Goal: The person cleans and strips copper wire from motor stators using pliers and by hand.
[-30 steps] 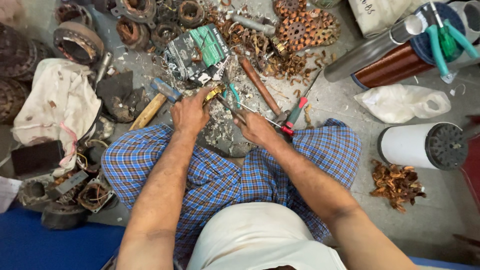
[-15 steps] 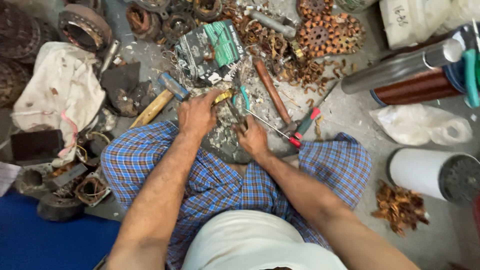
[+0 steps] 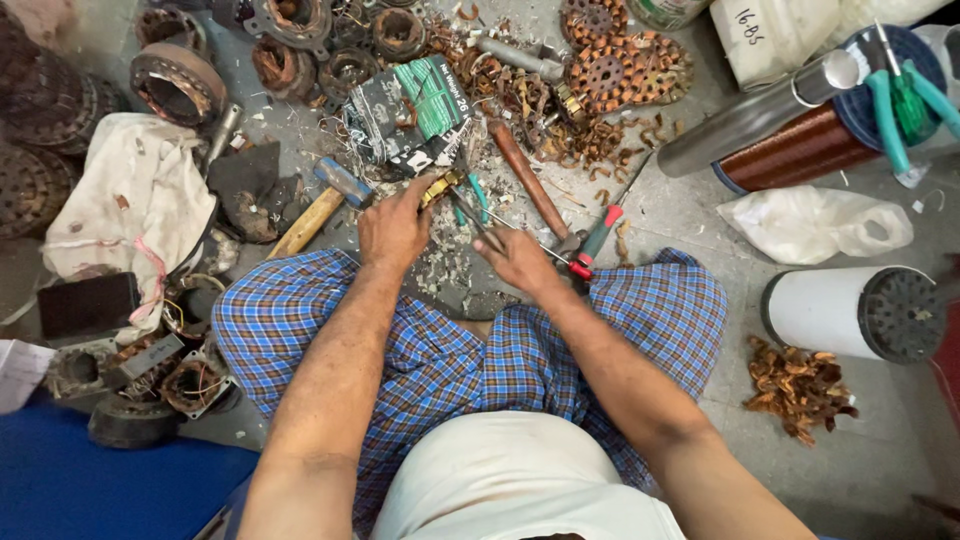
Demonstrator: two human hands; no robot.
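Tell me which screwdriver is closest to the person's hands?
The red-handled screwdriver, lying on the floor right beside the right hand. The green-handled one sits far off on the copper wire spool.

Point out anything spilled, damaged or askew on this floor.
Pale wire clippings and shreds lie spilled across the grey floor around both hands. A heap of brown copper scraps sits loose beside the white cylinder. A wooden-handled hammer lies tilted among the debris.
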